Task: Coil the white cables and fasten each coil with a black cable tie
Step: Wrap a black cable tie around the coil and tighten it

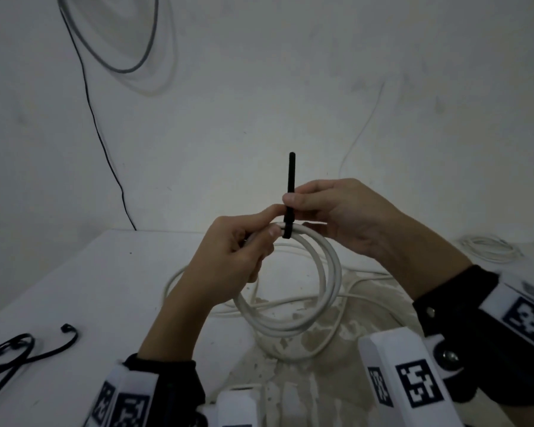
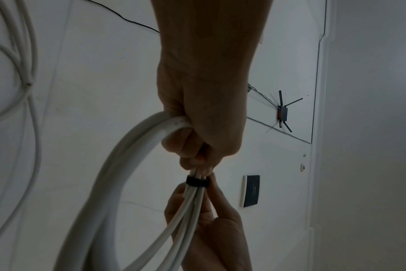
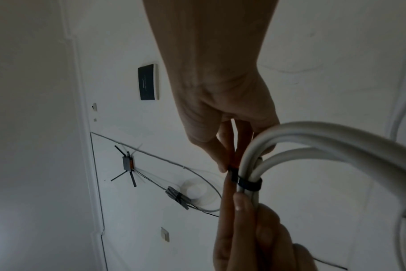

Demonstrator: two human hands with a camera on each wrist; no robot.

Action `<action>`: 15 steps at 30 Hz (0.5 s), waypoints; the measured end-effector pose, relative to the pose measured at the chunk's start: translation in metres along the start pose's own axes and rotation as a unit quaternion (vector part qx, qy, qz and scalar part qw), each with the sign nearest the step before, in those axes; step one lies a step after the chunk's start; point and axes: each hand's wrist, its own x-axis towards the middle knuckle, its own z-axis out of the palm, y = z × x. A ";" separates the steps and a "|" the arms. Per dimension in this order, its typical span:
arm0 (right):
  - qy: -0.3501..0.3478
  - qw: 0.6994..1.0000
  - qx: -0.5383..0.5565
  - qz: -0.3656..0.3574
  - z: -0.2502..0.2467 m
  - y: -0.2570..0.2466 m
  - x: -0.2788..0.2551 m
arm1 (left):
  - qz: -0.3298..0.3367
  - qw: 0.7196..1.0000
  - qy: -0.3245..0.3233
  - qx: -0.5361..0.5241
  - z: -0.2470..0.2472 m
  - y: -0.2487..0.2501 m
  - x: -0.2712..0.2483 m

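Observation:
A coiled white cable hangs in the air above the white table. My left hand grips the top of the coil, fingers curled round the strands. A black cable tie is wrapped round the strands beside that grip, and its free end stands straight up. My right hand pinches the tie just above the coil between thumb and fingers. The band shows snug around the bundled strands in the left wrist view.
Loose white cable lies tangled on the table under the coil. Spare black ties lie at the front left. Another white coil sits at the far right. A thin black wire runs down the wall behind.

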 end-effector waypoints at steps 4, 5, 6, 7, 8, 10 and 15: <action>0.033 0.999 0.027 -0.006 0.006 -0.007 0.000 | -0.011 0.999 0.001 -0.051 0.000 0.001 0.000; 0.040 0.999 0.029 -0.009 0.008 -0.007 0.001 | -0.015 0.998 -0.005 -0.060 0.000 0.001 0.000; 0.048 0.998 0.029 -0.013 0.009 -0.006 0.002 | -0.019 0.998 -0.012 -0.067 0.000 0.000 0.000; 0.057 0.998 0.027 -0.016 0.011 -0.005 0.004 | -0.024 0.997 -0.017 -0.071 -0.001 -0.001 -0.001; 0.066 0.997 0.025 -0.018 0.013 -0.004 0.006 | -0.031 0.997 -0.020 -0.074 -0.002 -0.002 -0.001; 0.081 0.996 0.026 -0.022 0.016 -0.001 0.009 | -0.043 0.996 -0.019 -0.077 -0.003 -0.003 -0.001; 0.113 0.993 0.023 -0.023 0.020 0.003 0.016 | -0.063 0.994 -0.012 -0.090 -0.002 -0.005 -0.001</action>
